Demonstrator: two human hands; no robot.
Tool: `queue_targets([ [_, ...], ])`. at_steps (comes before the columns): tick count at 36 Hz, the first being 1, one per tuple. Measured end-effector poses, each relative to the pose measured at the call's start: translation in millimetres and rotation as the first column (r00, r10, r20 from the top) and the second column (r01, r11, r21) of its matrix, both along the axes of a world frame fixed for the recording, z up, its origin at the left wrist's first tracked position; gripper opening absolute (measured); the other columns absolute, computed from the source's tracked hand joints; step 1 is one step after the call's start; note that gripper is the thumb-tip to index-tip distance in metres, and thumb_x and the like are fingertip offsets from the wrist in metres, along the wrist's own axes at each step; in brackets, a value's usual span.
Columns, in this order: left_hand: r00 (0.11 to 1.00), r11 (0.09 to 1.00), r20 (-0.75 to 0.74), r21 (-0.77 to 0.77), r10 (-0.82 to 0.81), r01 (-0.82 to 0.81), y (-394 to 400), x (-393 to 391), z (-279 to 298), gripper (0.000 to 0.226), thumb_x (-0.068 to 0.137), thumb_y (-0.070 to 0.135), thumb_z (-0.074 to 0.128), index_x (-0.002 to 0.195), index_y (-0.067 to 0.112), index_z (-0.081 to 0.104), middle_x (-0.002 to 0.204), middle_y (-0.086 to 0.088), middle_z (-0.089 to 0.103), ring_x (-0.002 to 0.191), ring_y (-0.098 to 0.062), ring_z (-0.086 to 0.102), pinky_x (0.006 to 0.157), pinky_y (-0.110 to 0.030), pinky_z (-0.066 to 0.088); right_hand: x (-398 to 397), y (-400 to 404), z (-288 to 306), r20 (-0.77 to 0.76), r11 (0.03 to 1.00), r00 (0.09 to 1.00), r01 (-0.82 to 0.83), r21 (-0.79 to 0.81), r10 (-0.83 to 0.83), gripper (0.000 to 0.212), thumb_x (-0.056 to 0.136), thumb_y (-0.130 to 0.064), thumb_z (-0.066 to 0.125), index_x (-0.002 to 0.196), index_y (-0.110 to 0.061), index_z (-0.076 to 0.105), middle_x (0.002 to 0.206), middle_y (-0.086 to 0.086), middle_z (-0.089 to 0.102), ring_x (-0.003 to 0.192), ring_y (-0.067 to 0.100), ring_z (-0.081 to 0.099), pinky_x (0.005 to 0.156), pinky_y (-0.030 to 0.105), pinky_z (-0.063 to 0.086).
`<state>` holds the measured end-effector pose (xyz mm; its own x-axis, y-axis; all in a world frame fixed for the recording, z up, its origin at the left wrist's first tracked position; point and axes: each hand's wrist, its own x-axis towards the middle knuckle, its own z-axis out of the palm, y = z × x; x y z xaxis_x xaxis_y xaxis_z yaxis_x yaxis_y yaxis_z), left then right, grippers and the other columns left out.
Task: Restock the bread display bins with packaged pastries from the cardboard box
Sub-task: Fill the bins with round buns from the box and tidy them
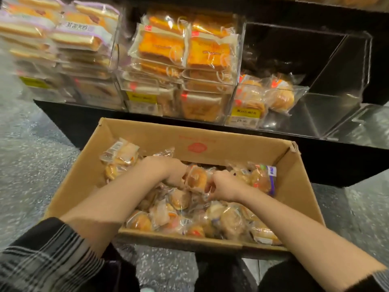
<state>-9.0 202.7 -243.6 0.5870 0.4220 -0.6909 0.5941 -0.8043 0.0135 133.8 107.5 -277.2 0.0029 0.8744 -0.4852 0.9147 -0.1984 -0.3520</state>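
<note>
An open cardboard box (231, 145) sits on the floor in front of me, full of several clear-wrapped round pastries. Both my hands are down inside it. My left hand (166, 171) and my right hand (226, 187) grip the same wrapped golden pastry (196, 179) from either side, fingers curled round its wrapper. Behind the box stands a row of clear display bins. The right-hand bin (328, 85) holds only a few of the same round pastries (277, 95) at its lower left.
The middle bin (179, 66) is stacked with orange cake slices, and the left bin (63, 39) with purple-wrapped sandwich cakes. The bins rest on a black shelf base (69, 121). Speckled grey floor (31, 165) lies around the box.
</note>
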Motion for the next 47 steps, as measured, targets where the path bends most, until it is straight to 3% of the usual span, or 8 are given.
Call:
queue_targets([
  [6,0.996,0.998,-0.083,-0.063,-0.036,0.031,3.1,-6.5,-26.7,0.049,0.097,0.040,0.049,0.135,0.009,0.049,0.133,-0.010,0.055,0.118,-0.028,0.053,0.091,-0.033,0.043,-25.1,-5.2,-46.4,0.090,0.903,0.944,-0.270,-0.334,0.316,0.040,0.083,-0.033,0.071,0.113,-0.006,0.067,0.113,0.009,0.065,0.102,0.024,0.060,0.096,0.038,0.046],
  [12,0.976,0.980,-0.218,-0.197,-0.011,-0.033,7.0,-27.2,-46.1,0.050,0.096,0.042,0.051,0.135,0.011,0.050,0.136,-0.008,0.051,0.118,-0.026,0.050,0.097,-0.035,0.040,-38.8,-10.4,-80.9,0.178,0.922,0.920,-0.303,-0.242,0.349,0.015,0.090,-0.026,0.063,0.088,-0.011,0.061,0.086,0.004,0.061,0.083,0.021,0.057,0.058,0.026,0.043],
  [19,0.990,0.968,-0.124,-0.233,0.061,-0.088,16.6,-33.8,-46.9,0.052,0.096,0.044,0.049,0.140,0.016,0.045,0.139,-0.005,0.049,0.124,-0.023,0.047,0.102,-0.035,0.040,-24.8,-4.2,-98.0,0.040,0.960,0.985,-0.155,-0.234,0.169,0.018,0.089,-0.024,0.064,0.105,-0.015,0.067,0.099,-0.001,0.067,0.098,0.018,0.064,0.086,0.035,0.053],
  [26,0.989,0.964,-0.120,-0.244,0.081,-0.108,20.2,-33.0,-48.2,0.056,0.095,0.048,0.049,0.141,0.016,0.043,0.138,-0.004,0.048,0.124,-0.022,0.046,0.103,-0.035,0.039,-19.4,14.1,-95.3,-0.038,0.930,0.992,-0.127,-0.345,0.122,0.030,0.085,-0.022,0.071,0.112,-0.009,0.068,0.110,0.007,0.068,0.096,0.020,0.064,0.084,0.031,0.053],
  [31,0.989,0.963,-0.109,-0.238,0.099,-0.122,22.0,-28.5,-47.5,0.052,0.095,0.045,0.052,0.139,0.017,0.046,0.138,-0.004,0.049,0.125,-0.023,0.045,0.100,-0.033,0.037,-2.0,34.5,-82.9,-0.034,0.882,0.941,0.303,-0.362,-0.337,0.046,0.086,-0.052,0.063,0.083,-0.006,0.057,0.078,0.006,0.062,0.062,0.014,0.058,0.050,0.021,0.047],
  [35,0.987,0.961,-0.113,-0.241,0.114,-0.139,24.7,-30.1,-51.5,0.050,0.095,0.044,0.051,0.137,0.017,0.048,0.137,-0.005,0.051,0.124,-0.024,0.048,0.102,-0.035,0.039,7.1,39.9,-83.3,-0.066,0.729,0.754,0.603,-0.324,-0.653,0.070,0.090,-0.061,0.050,0.127,-0.001,0.053,0.107,0.015,0.064,0.078,0.025,0.065,0.054,0.029,0.051],
  [41,0.983,0.951,-0.134,-0.264,0.127,-0.159,25.5,-37.7,-51.4,0.047,0.097,0.042,0.049,0.134,0.014,0.050,0.128,-0.006,0.058,0.104,-0.019,0.052,0.095,-0.034,0.041,8.0,47.6,-90.2,-0.144,0.715,0.703,0.658,-0.236,-0.696,0.040,0.088,-0.041,0.065,0.069,-0.009,0.050,0.061,0.002,0.050,0.051,0.013,0.046,0.055,0.024,0.041],
  [47,0.979,0.954,-0.136,-0.241,0.150,-0.179,26.1,-46.9,-45.5,0.050,0.097,0.044,0.047,0.137,0.015,0.047,0.119,-0.004,0.060,0.097,-0.016,0.051,0.094,-0.032,0.039,-0.4,50.6,-91.8,-0.145,0.730,0.716,0.676,-0.095,-0.682,0.018,0.092,-0.015,0.063,0.100,0.001,0.067,0.089,0.010,0.067,0.077,0.023,0.065,0.075,0.034,0.057],
])
